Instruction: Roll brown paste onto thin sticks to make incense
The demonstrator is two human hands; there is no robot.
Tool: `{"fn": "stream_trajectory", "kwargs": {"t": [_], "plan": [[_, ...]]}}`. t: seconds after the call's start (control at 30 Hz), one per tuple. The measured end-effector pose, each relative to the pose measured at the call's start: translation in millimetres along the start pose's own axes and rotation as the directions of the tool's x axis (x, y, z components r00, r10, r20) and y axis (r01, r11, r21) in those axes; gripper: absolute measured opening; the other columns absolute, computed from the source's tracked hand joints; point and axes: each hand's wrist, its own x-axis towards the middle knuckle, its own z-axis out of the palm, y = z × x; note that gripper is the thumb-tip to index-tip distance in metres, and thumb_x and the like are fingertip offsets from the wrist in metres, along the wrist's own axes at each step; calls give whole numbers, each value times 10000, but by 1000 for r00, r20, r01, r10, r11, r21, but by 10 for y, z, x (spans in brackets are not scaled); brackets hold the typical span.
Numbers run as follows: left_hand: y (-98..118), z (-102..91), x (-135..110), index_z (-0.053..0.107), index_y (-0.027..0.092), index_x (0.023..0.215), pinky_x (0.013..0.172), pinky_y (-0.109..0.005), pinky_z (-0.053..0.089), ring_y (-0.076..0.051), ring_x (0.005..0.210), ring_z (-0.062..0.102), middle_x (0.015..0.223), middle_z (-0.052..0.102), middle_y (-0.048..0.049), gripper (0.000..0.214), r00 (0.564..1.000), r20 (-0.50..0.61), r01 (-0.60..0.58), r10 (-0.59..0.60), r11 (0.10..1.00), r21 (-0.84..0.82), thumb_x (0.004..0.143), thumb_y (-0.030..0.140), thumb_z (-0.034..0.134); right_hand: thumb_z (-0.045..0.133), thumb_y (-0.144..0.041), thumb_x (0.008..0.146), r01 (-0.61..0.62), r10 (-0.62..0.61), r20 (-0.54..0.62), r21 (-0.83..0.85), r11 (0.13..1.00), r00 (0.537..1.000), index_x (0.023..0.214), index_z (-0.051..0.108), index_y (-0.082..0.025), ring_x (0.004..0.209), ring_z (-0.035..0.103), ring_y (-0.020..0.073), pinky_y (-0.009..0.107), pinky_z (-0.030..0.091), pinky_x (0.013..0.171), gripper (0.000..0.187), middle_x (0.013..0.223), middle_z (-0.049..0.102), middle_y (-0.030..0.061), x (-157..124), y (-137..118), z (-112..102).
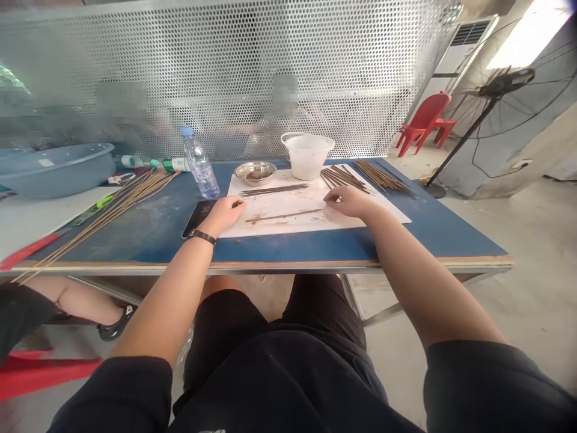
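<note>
My right grip (347,201) is narrow, fingertips at the end of a thin brown stick (283,215) on a white sheet (288,228). My left grip (224,215) is curled; I cannot tell if it holds anything. A careless nudge could roll the stick off onto the blue desk (135,237).

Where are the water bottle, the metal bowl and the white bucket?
Water bottle (201,172): head view, on the clear plastic body.
Metal bowl (238,172): head view, on the left side of the rim.
White bucket (307,161): head view, on the outer wall.
</note>
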Motion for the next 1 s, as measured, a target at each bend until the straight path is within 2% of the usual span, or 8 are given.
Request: {"fn": "stream_trajectory", "kwargs": {"t": [0.2, 0.43, 0.6, 0.7, 0.8, 0.9, 1.0], "plan": [[-10, -12, 6, 754, 213, 966, 777, -355, 493, -308, 956, 685, 1082, 786, -109, 347, 999, -30, -12, 13, 1000, 26, 920, 494, 555, 705, -288, 887, 91, -93, 92, 21, 996, 991, 1004, 828, -188, 969, 703, 271, 403, 555, 882, 197, 1104, 765, 131, -51, 32, 12], [32, -13, -13, 747, 209, 1000, 782, -357, 497, -297, 918, 679, 1047, 779, -112, 341, 998, 7, -62, 61, 995, 72, 911, 482, 564, 723, -359, 894, 105, -107, 60, 49, 993, 992, 1054, 826, -198, 958, 690, 256, 374, 528, 877, 250, 1119, 723, 123, -40, -195, 94], [137, 2, 12, 746, 207, 985, 815, -358, 509, -298, 945, 689, 1057, 780, -111, 308, 996, -13, -84, 85, 995, 44, 898, 456, 587, 754, -279, 841, 100, -103, 23, 113, 989, 994, 851, 778, -202, 983, 677, 257, 364, 516, 864, 81, 1091, 704, 112, 4, -306, 134], [370, 39, 69, 754, 211, 963, 792, -355, 507, -287, 910, 691, 1034, 786, -97, 302, 996, 13, -93, 93, 995, 19, 906, 466, 604, 716, -265, 865, 34, -47, 62, 201, 979, 997, 853, 733, -209, 888, 668, 236, 374, 504, 810, 60, 988, 731, 87, -19, -314, 87], [757, 162, 150, 773, 214, 1014, 747, -359, 500, -269, 834, 686, 1028, 784, -94, 309, 979, 137, -153, 152, 988, 0, 915, 471, 634, 682, -282, 899, 9, -33, 62, 351, 936, 998, 899, 716, -207, 830, 652, 217, 380, 498, 785, 82, 924, 743, 72, -55, -316, 43], [1143, 393, 234, 777, 210, 1068, 752, -374, 501, -283, 841, 690, 1030, 777, -105, 349, 938, 243, -252, 246, 968, -10, 896, 502, 694, 707, -351, 895, 24, -40, 19, 536, 844, 999, 959, 734, -204, 796, 636, 203, 381, 501, 756, 162, 917, 743, 72, -58, -299, 56], [1355, 648, 289, 755, 205, 1000, 738, -385, 496, -290, 824, 683, 1009, 758, -120, 344, 904, 284, -330, 319, 944, -7, 937, 527, 654, 766, -382, 839, 25, -23, -13, 674, 738, 1000, 944, 754, -202, 753, 625, 189, 375, 504, 726, 209, 870, 745, 63, -30, -253, 102]]}}
